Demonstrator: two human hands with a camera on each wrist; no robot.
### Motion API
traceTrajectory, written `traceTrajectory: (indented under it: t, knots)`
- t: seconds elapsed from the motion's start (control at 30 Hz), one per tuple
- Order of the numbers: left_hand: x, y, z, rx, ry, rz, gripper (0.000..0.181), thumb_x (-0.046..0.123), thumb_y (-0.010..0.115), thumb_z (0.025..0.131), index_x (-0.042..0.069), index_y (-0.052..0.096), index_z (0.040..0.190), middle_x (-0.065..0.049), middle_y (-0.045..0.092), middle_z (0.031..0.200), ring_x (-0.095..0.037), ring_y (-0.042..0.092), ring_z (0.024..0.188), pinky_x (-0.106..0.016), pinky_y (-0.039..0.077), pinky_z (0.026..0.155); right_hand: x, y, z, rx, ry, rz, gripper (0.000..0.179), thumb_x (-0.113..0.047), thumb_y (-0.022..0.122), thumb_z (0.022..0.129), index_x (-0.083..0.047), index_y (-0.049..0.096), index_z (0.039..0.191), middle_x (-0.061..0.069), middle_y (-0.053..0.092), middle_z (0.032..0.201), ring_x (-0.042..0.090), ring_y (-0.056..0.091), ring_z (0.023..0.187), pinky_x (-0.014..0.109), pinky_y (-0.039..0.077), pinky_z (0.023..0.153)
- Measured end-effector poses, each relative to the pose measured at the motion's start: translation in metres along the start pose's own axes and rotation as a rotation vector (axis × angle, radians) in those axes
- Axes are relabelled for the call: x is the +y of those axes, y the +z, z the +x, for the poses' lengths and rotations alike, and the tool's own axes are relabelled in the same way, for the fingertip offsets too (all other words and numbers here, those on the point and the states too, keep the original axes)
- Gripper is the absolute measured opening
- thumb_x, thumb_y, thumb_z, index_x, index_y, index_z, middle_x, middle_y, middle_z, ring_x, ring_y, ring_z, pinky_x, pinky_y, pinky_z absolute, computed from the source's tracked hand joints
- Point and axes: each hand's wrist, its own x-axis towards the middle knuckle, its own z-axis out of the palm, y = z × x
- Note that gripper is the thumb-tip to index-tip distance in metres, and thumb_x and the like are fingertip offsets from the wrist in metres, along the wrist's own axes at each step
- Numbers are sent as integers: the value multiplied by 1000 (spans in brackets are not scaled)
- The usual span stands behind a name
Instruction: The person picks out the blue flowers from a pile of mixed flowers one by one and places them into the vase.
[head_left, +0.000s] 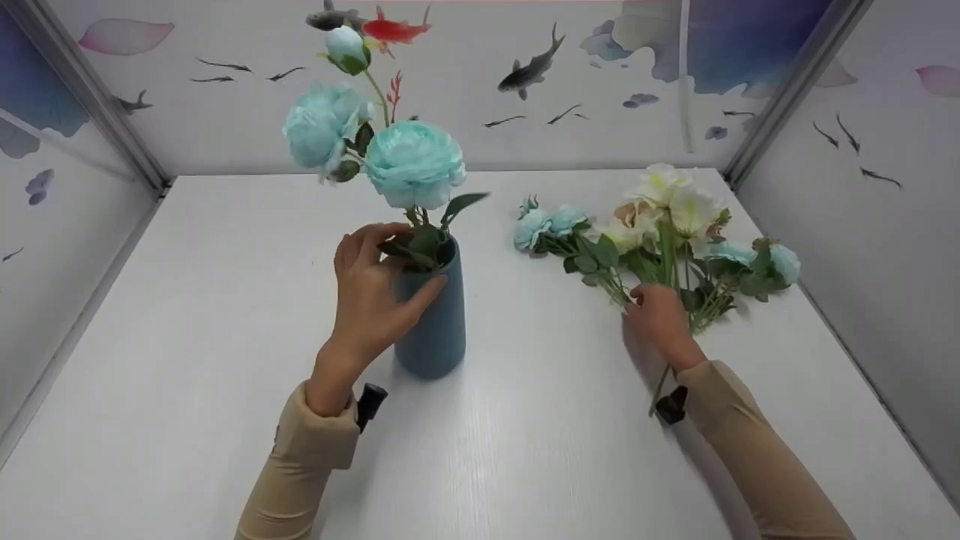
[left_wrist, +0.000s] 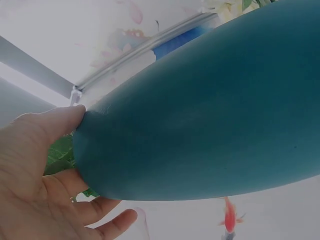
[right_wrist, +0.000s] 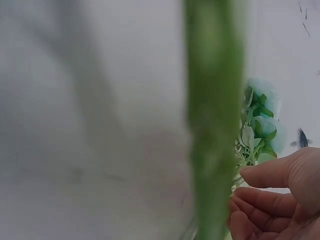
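Note:
A blue vase [head_left: 431, 326] stands upright on the white table, holding a spray of light-blue flowers [head_left: 416, 165] with dark green leaves. My left hand [head_left: 375, 285] grips the vase's rim from the left, thumb on the near side and fingers beyond the leaves. In the left wrist view, the thumb and fingers [left_wrist: 65, 175] lie round the vase's mouth. My right hand [head_left: 664, 322] is at the lower stems of a light-blue flower spray [head_left: 559, 232], its curled fingers and thumb pinching there. A thick green stem [right_wrist: 215, 120] passes close before the right wrist camera.
Cream-white flowers [head_left: 671, 202] lie among the loose stems on the right side of the table. Another light-blue spray [head_left: 772, 266] lies near the right edge. Printed panels [head_left: 465, 90] with fish wall in the back and sides.

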Motion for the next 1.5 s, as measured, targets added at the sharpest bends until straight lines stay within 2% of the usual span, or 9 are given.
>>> traceTrajectory:
  t: [0.23, 0.4, 0.57, 0.73, 0.83, 0.97, 1.17, 1.5]
  knots:
    - [0, 1, -3, 27, 15, -19, 33, 24, 76, 77, -5, 70, 93, -17, 54, 117, -33, 42, 116, -52, 25, 100, 0, 2, 5, -26, 29, -24, 23, -5, 57, 89, 11, 65, 103, 25, 64, 88, 30, 58, 69, 40, 45, 60]
    - [3, 2, -4, 100, 0, -23, 35, 24, 79, 74, -3, 68, 92, -18, 55, 109, -33, 47, 109, -51, 31, 97, 1, 1, 7, -33, 33, -10, 22, -5, 56, 89, 11, 66, 100, 27, 64, 92, 33, 60, 75, 44, 47, 64]
    - [7, 2, -6, 170, -14, -83, 34, 20, 80, 71, -3, 65, 92, -17, 53, 100, -31, 49, 100, -46, 38, 89, 2, 2, 8, -26, 20, 6, 21, -4, 55, 88, 10, 67, 98, 28, 64, 94, 37, 61, 80, 47, 48, 68]
    - [15, 1, -6, 295, 51, -199, 25, 10, 76, 71, -3, 64, 89, -15, 56, 94, -29, 50, 93, -38, 41, 82, 2, 3, 9, -16, 0, -18, 19, -2, 55, 87, 10, 68, 95, 27, 65, 91, 38, 62, 78, 49, 49, 68]
    - [23, 1, -7, 329, 102, -278, 20, 5, 72, 73, -3, 64, 89, -14, 58, 93, -27, 51, 91, -33, 44, 80, 4, 4, 10, -7, -21, -37, 18, -1, 55, 87, 10, 68, 93, 27, 65, 89, 38, 62, 76, 49, 50, 67]
    - [32, 1, -10, 296, 114, -360, 19, 1, 70, 74, -3, 65, 92, -14, 60, 95, -26, 54, 92, -29, 46, 83, 4, 5, 10, -3, -39, -37, 17, 0, 55, 87, 10, 68, 92, 28, 65, 88, 37, 61, 73, 48, 49, 66]
    - [35, 7, -12, 225, 91, -457, 19, -2, 69, 75, -3, 64, 94, -12, 61, 96, -23, 57, 93, -30, 48, 85, 6, 5, 11, 0, -29, -31, 16, -2, 57, 88, 9, 68, 90, 26, 65, 85, 36, 61, 72, 48, 48, 65]
    - [34, 10, -13, 170, 88, -475, 17, -3, 69, 76, -2, 65, 93, -11, 63, 96, -21, 59, 92, -32, 49, 84, 2, 1, 11, 58, -51, 25, 19, 0, 52, 87, 8, 69, 88, 23, 65, 81, 34, 59, 68, 47, 47, 65]
